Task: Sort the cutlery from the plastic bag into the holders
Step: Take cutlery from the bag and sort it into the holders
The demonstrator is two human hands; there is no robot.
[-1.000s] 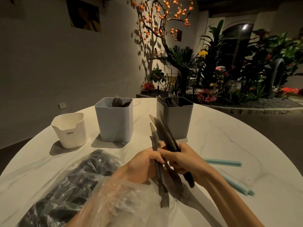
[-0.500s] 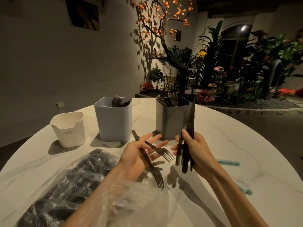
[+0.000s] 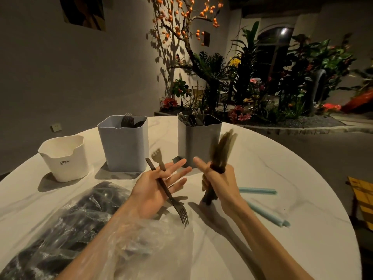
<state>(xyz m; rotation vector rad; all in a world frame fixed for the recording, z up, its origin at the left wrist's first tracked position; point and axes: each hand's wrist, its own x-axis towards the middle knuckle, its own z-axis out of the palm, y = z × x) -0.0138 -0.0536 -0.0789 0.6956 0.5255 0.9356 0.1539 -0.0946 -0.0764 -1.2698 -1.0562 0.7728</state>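
Behind both hands, forks (image 3: 127, 120) in blue holder (image 3: 123, 145).

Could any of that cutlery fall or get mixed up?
Maybe. The forks lie loose across the open left hand, so one could slide off. The right hand grips a blurred bundle of knives beside the dark grey holder; a knock might tip it.

Right hand (image 3: 219, 178) clutches blurred knives (image 3: 221, 150); left hand (image 3: 155, 188) cradles forks (image 3: 171, 197) before three holders (image 3: 124, 144).
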